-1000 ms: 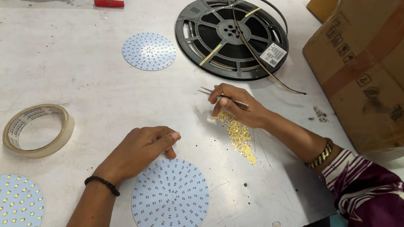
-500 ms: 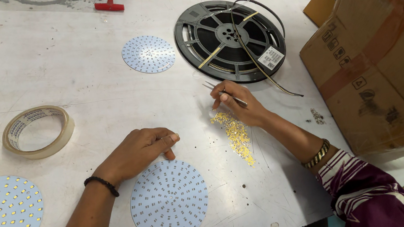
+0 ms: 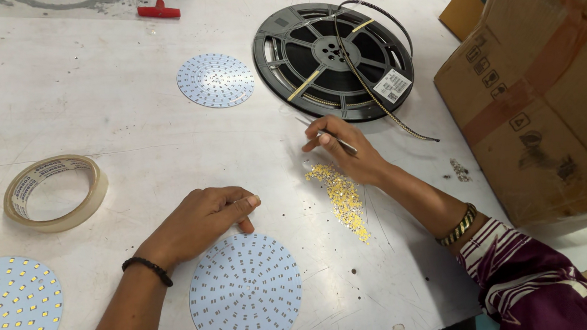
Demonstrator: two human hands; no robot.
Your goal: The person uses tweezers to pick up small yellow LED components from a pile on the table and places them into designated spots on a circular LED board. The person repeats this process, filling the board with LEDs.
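Note:
My right hand (image 3: pixel 347 154) grips thin metal tweezers (image 3: pixel 326 136), their tips pointing up-left over the top end of a small heap of tiny yellow chips (image 3: pixel 339 196) on the white table (image 3: pixel 88 113). My left hand (image 3: pixel 202 218) rests loosely curled on the table, its fingertips at the upper edge of a round white circuit disc (image 3: pixel 245 293) with empty pads. It holds nothing.
A black component reel (image 3: pixel 332 59) with a loose strip lies behind the right hand. A second empty disc (image 3: pixel 216 80) lies far centre. A tape roll (image 3: pixel 56 193) sits left, and a populated disc (image 3: pixel 3 318) bottom left. A cardboard box (image 3: pixel 544 90) stands right; a red tool (image 3: pixel 158 11) lies far back.
The right hand with the tweezers has shifted slightly up and left above the heap. The left hand has stayed put.

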